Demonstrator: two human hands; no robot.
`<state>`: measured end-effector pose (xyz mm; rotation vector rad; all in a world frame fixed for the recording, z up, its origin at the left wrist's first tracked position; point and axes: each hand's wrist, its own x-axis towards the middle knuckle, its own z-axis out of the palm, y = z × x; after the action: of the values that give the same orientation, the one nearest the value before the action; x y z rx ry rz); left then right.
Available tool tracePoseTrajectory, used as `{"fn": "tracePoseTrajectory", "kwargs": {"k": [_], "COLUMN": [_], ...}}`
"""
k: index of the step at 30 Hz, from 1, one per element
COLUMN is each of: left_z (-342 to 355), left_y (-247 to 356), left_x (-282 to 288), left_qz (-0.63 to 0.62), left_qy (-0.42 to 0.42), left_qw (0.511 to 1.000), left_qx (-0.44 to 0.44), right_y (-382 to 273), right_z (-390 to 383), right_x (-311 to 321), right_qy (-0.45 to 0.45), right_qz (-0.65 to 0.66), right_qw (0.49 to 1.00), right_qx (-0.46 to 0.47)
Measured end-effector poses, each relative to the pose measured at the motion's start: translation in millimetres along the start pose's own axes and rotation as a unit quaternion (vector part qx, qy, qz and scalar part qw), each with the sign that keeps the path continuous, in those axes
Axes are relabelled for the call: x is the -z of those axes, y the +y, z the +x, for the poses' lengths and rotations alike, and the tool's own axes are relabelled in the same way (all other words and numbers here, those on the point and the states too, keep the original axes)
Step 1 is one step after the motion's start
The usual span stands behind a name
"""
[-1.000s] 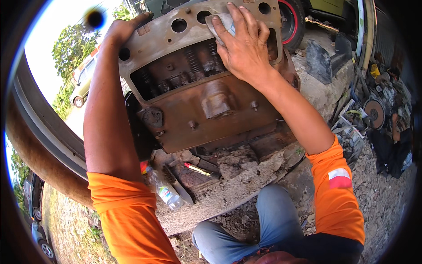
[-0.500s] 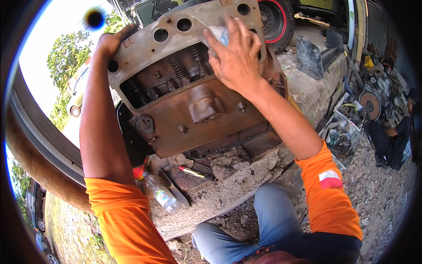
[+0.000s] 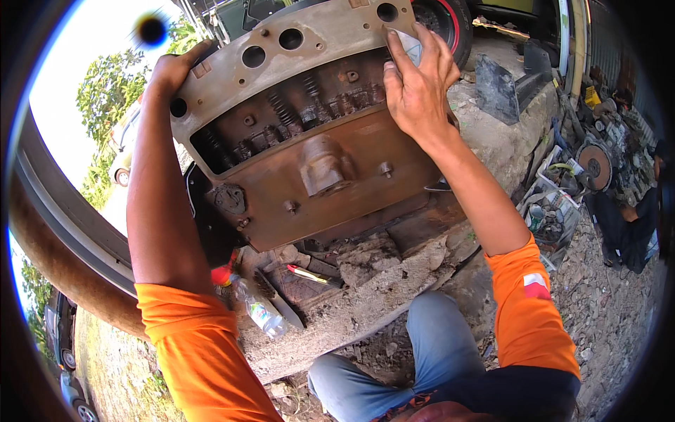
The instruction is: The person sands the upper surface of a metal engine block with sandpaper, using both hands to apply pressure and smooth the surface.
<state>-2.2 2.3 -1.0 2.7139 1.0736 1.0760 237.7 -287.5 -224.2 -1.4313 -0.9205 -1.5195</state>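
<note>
A rusty brown engine block (image 3: 267,214) stands tilted in front of me. Its upper rim is a flat grey face with round holes, and coil springs (image 3: 283,109) show in the dark long opening below it. With my left hand (image 3: 174,72) I grip the block's upper left corner; the fingertips reach over the far edge. At the upper right end of the grey face, my right hand (image 3: 423,95) presses a pale folded sheet (image 3: 409,48) against the metal. It looks like sandpaper, though its underside is hidden.
Below the block, a plastic bottle (image 3: 266,318), a wire brush (image 3: 278,299) and a red-and-yellow handled tool (image 3: 309,274) lie on a concrete ledge (image 3: 337,320). A wheel (image 3: 439,28) stands behind. Scrap parts and a round disc (image 3: 594,169) are piled at the right.
My right hand has slid the pale sheet to the right along the grey face, uncovering more of the opening. My left hand keeps its hold on the corner.
</note>
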Motion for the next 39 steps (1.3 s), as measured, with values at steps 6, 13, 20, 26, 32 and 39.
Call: {"fn": "tracePoseTrajectory", "kwargs": {"k": [6, 13, 20, 26, 32, 39], "left_z": [8.2, -1.0, -7.4, 1.2, -2.8, -11.4], "left_y": [-7.7, 4.4, 2.6, -0.9, -1.6, 5.6], "left_x": [0.5, -0.1, -0.2, -2.1, -0.5, 1.9], "left_qz": [0.006, 0.000, 0.001, 0.015, -0.016, -0.002], "left_qy": [-0.006, 0.004, 0.022, 0.040, 0.019, 0.004], "left_qw": [1.000, 1.000, 0.999, 0.999, 1.000, 0.999], "left_qx": [-0.012, 0.019, -0.041, -0.013, 0.000, -0.047], "right_y": [-28.4, -25.5, -26.0, -22.6, -42.8, -45.9], "right_z": [-0.7, -6.8, -20.3, -5.8, -11.1, -12.9], "right_x": [-8.8, -6.0, -8.9, -9.0, -11.5, -13.2], "right_qy": [-0.082, -0.050, -0.037, 0.041, -0.097, -0.091], "right_qz": [-0.022, -0.088, -0.011, -0.036, -0.024, -0.027], "right_qw": [0.995, 0.995, 0.999, 0.998, 0.993, 0.994], "right_qx": [0.052, -0.015, -0.017, -0.017, 0.058, 0.052]}}
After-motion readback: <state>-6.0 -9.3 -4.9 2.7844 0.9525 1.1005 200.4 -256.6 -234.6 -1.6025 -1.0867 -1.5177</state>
